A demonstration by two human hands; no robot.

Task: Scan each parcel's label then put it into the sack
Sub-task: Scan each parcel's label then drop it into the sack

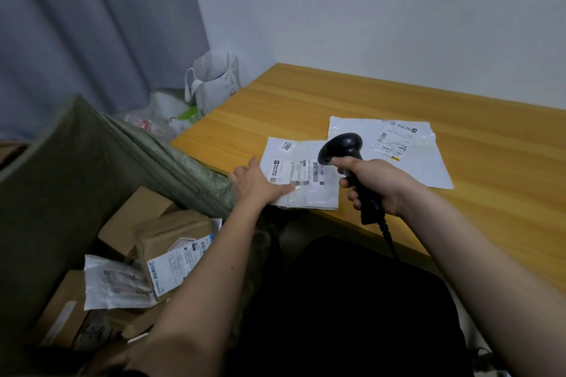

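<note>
Scan step: right hand (375, 184) fist-wrapped on scanner (344, 153), aimed at near parcel (301, 174) on table (398, 101); left hand (257, 182) flat, fingers spread, pinning it; next likely: lift it into sack (76, 162).

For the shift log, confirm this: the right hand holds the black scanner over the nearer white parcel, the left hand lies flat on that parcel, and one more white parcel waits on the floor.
One detail is wrong. The head view shows the second white parcel lying on the wooden table, not the floor. The rest holds: right hand holds the black scanner over the nearer white parcel, left hand flat on it.
</note>
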